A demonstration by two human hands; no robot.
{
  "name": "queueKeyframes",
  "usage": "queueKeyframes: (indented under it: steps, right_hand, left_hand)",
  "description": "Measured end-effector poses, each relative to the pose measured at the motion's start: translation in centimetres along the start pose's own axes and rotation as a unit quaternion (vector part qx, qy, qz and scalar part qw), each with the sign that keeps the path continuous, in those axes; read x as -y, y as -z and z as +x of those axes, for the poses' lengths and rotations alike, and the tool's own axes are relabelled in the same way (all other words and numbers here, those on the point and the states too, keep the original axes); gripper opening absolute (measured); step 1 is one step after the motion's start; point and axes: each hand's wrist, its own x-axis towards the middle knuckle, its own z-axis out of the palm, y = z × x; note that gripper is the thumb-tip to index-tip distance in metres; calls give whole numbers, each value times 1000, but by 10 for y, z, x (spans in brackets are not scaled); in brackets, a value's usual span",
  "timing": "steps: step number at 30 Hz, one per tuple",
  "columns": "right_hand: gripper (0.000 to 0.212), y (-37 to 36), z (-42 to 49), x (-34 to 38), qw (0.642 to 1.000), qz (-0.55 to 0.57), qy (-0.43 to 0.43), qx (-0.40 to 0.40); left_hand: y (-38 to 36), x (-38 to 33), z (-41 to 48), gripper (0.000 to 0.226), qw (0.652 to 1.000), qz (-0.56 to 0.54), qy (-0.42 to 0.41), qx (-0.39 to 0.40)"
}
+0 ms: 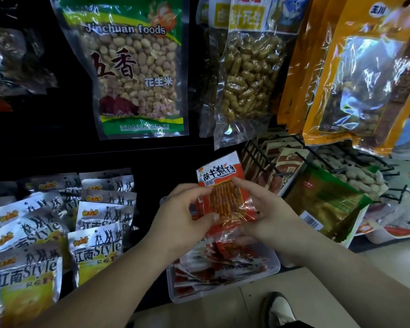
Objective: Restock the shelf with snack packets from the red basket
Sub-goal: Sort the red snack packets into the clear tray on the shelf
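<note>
**One red packet held over the tub, both hands on it**

The left hand (pixel 182 216) pinches the left edge of a red packet (pixel 223 183) between thumb and curled fingers. The right hand (pixel 268 214) grips the opposite edge, its forefinger lying along the upper part. Held from both sides, the packet stands upright and flat with its printed face toward the camera. That looks like squaring it up before it is set down.

Directly beneath the hands sits a clear tub (pixel 225 290) holding a loose pile of red packets (pixel 223 263) of the same kind, lying flat and overlapping. The held packet most likely belongs with them, so this is probably the placing step for that one item. The red basket is not in view, so how much stock remains cannot be told.

To the left, on the dark shelf (pixel 57 159), silver packets (pixel 97 252) stand in tight rows, faces forward. To the right, a wire rack (pixel 258 152) holds brown packets on edge, with a green bag (pixel 324 202) leaning in front of it.

Above hang a peanut bag (pixel 133 67), a clear bag of unshelled peanuts (pixel 249 74) and orange bags (pixel 365 74), all facing outward. A shoe (pixel 279 306) shows on the floor below the tub.
</note>
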Motion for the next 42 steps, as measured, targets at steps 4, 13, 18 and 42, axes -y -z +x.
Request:
queueKeyframes:
  steps: [4, 13, 18, 42]
  right_hand:
    - [98, -10, -3, -2, 989, -106, 71, 77]
    - [87, 11, 1, 5, 968, -215, 79, -103]
    - [15, 7, 18, -10, 951, -274, 100, -101]
    - [20, 15, 67, -108, 792, -546, -202, 184]
  left_hand:
    - [-9, -11, -1, 32, 995, -97, 13, 33]
    - [-3, 3, 4, 30, 996, -61, 46, 45]
    - [-11, 16, 5, 28, 995, -78, 53, 43]
    - [-71, 111, 57, 35, 985, 9, 152, 78]
